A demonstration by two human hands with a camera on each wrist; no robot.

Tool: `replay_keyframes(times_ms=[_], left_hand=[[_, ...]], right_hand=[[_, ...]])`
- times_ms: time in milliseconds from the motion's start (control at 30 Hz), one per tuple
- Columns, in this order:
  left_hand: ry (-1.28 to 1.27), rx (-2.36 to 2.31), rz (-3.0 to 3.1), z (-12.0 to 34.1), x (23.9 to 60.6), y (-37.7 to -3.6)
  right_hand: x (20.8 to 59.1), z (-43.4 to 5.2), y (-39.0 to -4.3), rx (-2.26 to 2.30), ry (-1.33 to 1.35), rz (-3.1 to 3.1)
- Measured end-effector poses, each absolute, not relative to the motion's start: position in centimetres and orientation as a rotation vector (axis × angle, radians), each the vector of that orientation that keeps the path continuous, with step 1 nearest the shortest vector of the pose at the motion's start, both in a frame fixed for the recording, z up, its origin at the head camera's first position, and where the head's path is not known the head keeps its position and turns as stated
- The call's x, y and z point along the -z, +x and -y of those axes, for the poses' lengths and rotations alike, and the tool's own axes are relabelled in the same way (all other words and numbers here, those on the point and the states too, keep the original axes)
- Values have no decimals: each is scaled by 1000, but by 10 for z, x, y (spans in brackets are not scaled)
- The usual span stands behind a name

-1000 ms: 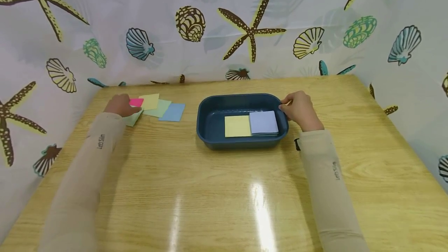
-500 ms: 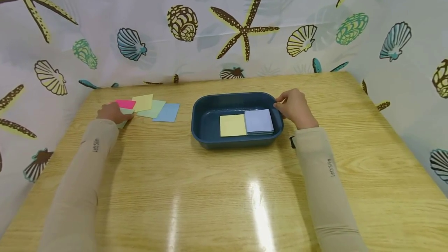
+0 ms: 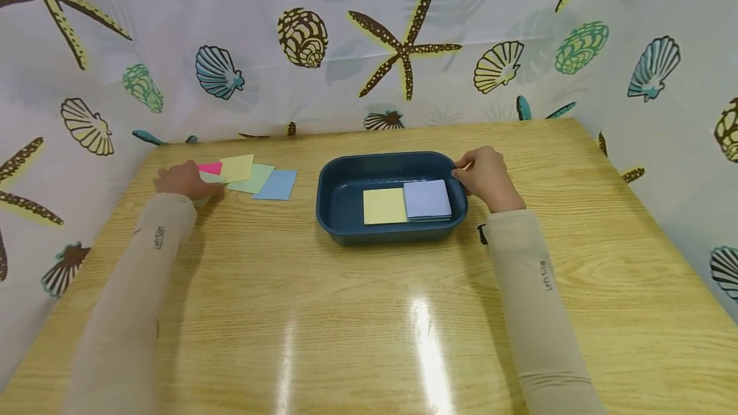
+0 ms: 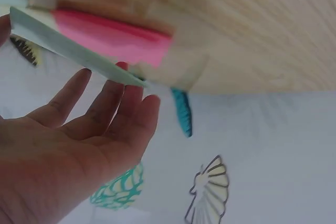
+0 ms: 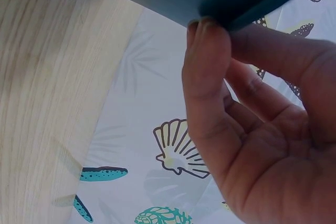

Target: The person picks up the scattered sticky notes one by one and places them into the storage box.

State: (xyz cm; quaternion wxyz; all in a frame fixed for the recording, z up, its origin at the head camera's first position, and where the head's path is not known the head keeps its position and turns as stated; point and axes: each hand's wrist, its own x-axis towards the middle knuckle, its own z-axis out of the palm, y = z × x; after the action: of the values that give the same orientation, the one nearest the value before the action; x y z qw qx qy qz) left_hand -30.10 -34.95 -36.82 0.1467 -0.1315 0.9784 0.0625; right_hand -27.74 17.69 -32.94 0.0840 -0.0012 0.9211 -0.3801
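Note:
At the far left of the table, my left hand point(image 3: 183, 181) pinches a pale green sticky note point(image 4: 63, 48) between thumb and fingertips; the left wrist view has it nearly edge-on. A pink sticky note point(image 4: 115, 38) lies just behind it on the table. Fanned out rightward are a yellow note point(image 3: 237, 167), a light green note point(image 3: 259, 178) and a blue note point(image 3: 278, 184). My right hand point(image 3: 489, 179) grips the right end of a dark blue plastic tray point(image 3: 344, 207) at its rim. Inside sit a yellow note pile point(image 3: 384, 206) and a lilac-blue note stack point(image 3: 426, 199).
The wooden table point(image 3: 323, 312) runs up to a white curtain point(image 3: 346, 95) printed with shells and starfish at the back and sides. Inside the tray, its left part shows bare floor beside the yellow pile.
My left hand shifts slightly over the notes at the far left, covering more of the pink and pale green ones than half a second ago. The right hand keeps its grip on the tray.

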Motion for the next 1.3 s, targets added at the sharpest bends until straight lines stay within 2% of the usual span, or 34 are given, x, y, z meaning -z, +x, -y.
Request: replay_keyframes(times_ms=[300,700,967,1300], left_hand=[[68,-365,-3027,304,325,-298],[563,-393,-2942,162,285,-292],[891,-39,-2646,75,298,-290],[902,123,-2510,46,334,-295]], right_hand=[[330,-177,-278,1127,13,-2748],[329,-175,-277,1150,59,-2737],[329,-175,-279,1144,58,-2745],[330,-175,-279,1108,67,-2736]])
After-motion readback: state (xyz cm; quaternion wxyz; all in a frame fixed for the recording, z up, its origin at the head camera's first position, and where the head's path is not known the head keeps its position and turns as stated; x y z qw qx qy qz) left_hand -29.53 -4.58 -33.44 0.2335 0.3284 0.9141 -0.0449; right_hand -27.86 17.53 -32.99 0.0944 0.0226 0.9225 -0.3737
